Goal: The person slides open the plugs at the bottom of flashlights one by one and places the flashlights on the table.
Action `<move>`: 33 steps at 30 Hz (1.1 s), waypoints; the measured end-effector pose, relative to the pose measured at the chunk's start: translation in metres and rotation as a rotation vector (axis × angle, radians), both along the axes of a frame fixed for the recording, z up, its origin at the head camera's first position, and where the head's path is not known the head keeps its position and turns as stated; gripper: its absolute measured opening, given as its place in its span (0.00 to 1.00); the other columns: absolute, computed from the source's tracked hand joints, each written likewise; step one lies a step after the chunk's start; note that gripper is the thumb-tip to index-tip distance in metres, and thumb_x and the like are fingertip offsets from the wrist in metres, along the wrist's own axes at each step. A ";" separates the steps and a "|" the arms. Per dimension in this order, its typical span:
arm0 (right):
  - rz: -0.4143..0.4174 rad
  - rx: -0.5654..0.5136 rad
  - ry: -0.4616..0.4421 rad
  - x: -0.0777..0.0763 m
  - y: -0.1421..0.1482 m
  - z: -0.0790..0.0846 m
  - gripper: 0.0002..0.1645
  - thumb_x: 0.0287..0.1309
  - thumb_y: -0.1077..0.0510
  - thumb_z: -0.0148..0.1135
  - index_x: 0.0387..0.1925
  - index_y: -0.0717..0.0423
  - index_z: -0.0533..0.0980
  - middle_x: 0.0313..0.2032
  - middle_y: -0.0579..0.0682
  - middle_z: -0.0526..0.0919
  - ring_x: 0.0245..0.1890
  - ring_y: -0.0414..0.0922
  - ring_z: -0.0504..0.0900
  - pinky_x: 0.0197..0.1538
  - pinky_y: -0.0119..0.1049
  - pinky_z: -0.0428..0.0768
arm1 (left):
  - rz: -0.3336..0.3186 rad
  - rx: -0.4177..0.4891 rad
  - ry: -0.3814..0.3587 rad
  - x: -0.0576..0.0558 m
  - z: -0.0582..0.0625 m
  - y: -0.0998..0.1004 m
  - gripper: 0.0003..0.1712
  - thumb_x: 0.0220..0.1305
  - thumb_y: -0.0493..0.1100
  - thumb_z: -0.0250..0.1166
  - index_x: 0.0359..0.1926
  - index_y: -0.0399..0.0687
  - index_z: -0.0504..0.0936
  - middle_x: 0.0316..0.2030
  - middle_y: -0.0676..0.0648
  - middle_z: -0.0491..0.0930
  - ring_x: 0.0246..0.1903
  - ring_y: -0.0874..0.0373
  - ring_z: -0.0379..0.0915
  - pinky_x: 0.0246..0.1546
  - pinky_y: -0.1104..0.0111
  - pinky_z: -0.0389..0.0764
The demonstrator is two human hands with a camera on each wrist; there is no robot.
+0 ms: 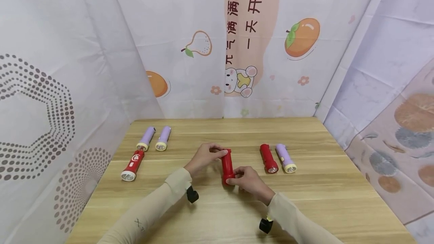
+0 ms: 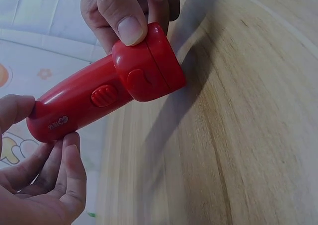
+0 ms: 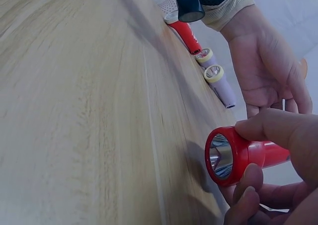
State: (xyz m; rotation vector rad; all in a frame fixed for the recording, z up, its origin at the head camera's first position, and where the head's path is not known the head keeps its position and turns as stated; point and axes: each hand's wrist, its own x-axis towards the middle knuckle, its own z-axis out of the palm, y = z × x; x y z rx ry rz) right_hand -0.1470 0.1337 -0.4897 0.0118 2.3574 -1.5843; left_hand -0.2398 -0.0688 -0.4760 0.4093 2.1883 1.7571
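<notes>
Both hands hold one red flashlight (image 1: 227, 165) over the middle of the table, its lens end toward the person. My left hand (image 1: 205, 157) pinches the narrow tail end between thumb and fingers. At the wide head, my right hand (image 1: 250, 182) grips with thumb and curled fingers. In the left wrist view the flashlight (image 2: 99, 93) shows a ribbed slide switch and a small pale logo on its side. The right wrist view looks into its silvery reflector (image 3: 220, 156), which appears unlit.
At the left of the wooden table (image 1: 217, 131) lie a red flashlight with a white rim (image 1: 133, 165) and two purple flashlights, one (image 1: 147, 137) beside another (image 1: 164, 137). To the right are a red flashlight (image 1: 268, 158) and a purple one (image 1: 286, 158). Printed curtains (image 1: 190, 10) enclose the table.
</notes>
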 end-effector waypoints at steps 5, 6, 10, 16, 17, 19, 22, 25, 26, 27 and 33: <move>-0.002 0.013 0.000 0.000 0.002 -0.001 0.25 0.56 0.53 0.78 0.49 0.63 0.80 0.37 0.52 0.83 0.33 0.45 0.78 0.33 0.37 0.78 | -0.005 -0.006 0.007 0.002 0.001 0.000 0.23 0.64 0.54 0.75 0.50 0.42 0.85 0.43 0.47 0.86 0.42 0.54 0.82 0.49 0.51 0.84; -0.002 0.017 0.002 0.000 0.002 -0.001 0.25 0.56 0.53 0.78 0.49 0.63 0.80 0.38 0.52 0.84 0.33 0.45 0.78 0.33 0.37 0.79 | -0.007 -0.008 0.008 0.003 0.001 0.000 0.23 0.63 0.54 0.75 0.50 0.43 0.85 0.43 0.47 0.86 0.42 0.54 0.82 0.49 0.51 0.84; -0.002 0.023 0.008 -0.001 0.004 -0.002 0.25 0.55 0.54 0.78 0.50 0.64 0.80 0.38 0.52 0.84 0.34 0.45 0.78 0.34 0.37 0.79 | -0.017 -0.003 0.009 0.003 0.002 0.001 0.23 0.63 0.55 0.75 0.51 0.43 0.84 0.43 0.48 0.86 0.42 0.54 0.82 0.50 0.50 0.84; -0.001 0.012 0.002 -0.001 0.007 -0.005 0.26 0.55 0.55 0.79 0.51 0.63 0.80 0.40 0.52 0.84 0.35 0.45 0.78 0.33 0.37 0.78 | -0.028 -0.034 0.020 0.005 0.002 0.001 0.24 0.63 0.57 0.75 0.52 0.46 0.86 0.43 0.50 0.86 0.44 0.53 0.82 0.51 0.49 0.83; 0.001 0.007 0.001 -0.001 0.007 -0.005 0.26 0.55 0.55 0.79 0.51 0.63 0.79 0.40 0.52 0.84 0.35 0.45 0.78 0.33 0.37 0.78 | -0.030 -0.042 0.026 0.005 0.002 0.001 0.24 0.63 0.57 0.75 0.52 0.47 0.86 0.43 0.50 0.86 0.44 0.52 0.82 0.50 0.49 0.83; 0.006 0.000 0.000 -0.001 0.008 -0.007 0.26 0.54 0.55 0.79 0.51 0.63 0.79 0.40 0.52 0.84 0.35 0.45 0.78 0.33 0.37 0.78 | -0.032 -0.062 0.045 0.007 0.002 0.002 0.24 0.62 0.58 0.74 0.52 0.49 0.86 0.43 0.51 0.86 0.44 0.52 0.82 0.49 0.51 0.84; 0.012 -0.006 0.009 -0.002 0.010 -0.008 0.26 0.54 0.56 0.79 0.51 0.62 0.79 0.41 0.52 0.84 0.35 0.45 0.78 0.32 0.37 0.78 | -0.038 -0.084 0.093 0.009 0.003 0.003 0.23 0.62 0.58 0.75 0.51 0.51 0.86 0.43 0.53 0.86 0.43 0.53 0.81 0.47 0.57 0.83; 0.017 -0.006 0.026 -0.003 0.011 -0.010 0.26 0.54 0.56 0.79 0.51 0.62 0.78 0.41 0.52 0.83 0.34 0.45 0.78 0.32 0.37 0.78 | -0.051 -0.088 0.150 0.012 0.004 0.005 0.21 0.62 0.57 0.75 0.50 0.52 0.86 0.42 0.54 0.86 0.42 0.55 0.81 0.46 0.60 0.82; 0.019 -0.005 0.031 -0.003 0.011 -0.010 0.26 0.53 0.57 0.79 0.51 0.62 0.78 0.41 0.52 0.83 0.34 0.45 0.78 0.31 0.37 0.78 | -0.057 -0.085 0.169 0.013 0.004 0.005 0.20 0.63 0.56 0.75 0.50 0.52 0.86 0.41 0.54 0.86 0.41 0.55 0.81 0.46 0.61 0.82; 0.021 -0.001 0.036 -0.004 0.012 -0.011 0.26 0.53 0.57 0.79 0.51 0.62 0.78 0.41 0.52 0.83 0.33 0.45 0.78 0.31 0.37 0.78 | -0.064 -0.083 0.185 0.014 0.005 0.006 0.19 0.63 0.56 0.75 0.50 0.53 0.86 0.41 0.54 0.86 0.41 0.56 0.81 0.46 0.61 0.82; 0.031 0.025 0.055 -0.007 0.014 -0.014 0.28 0.52 0.57 0.81 0.51 0.60 0.76 0.43 0.52 0.82 0.33 0.46 0.78 0.31 0.38 0.79 | -0.125 -0.058 0.250 0.021 0.006 0.008 0.17 0.62 0.53 0.76 0.49 0.55 0.86 0.40 0.56 0.86 0.41 0.58 0.81 0.45 0.63 0.83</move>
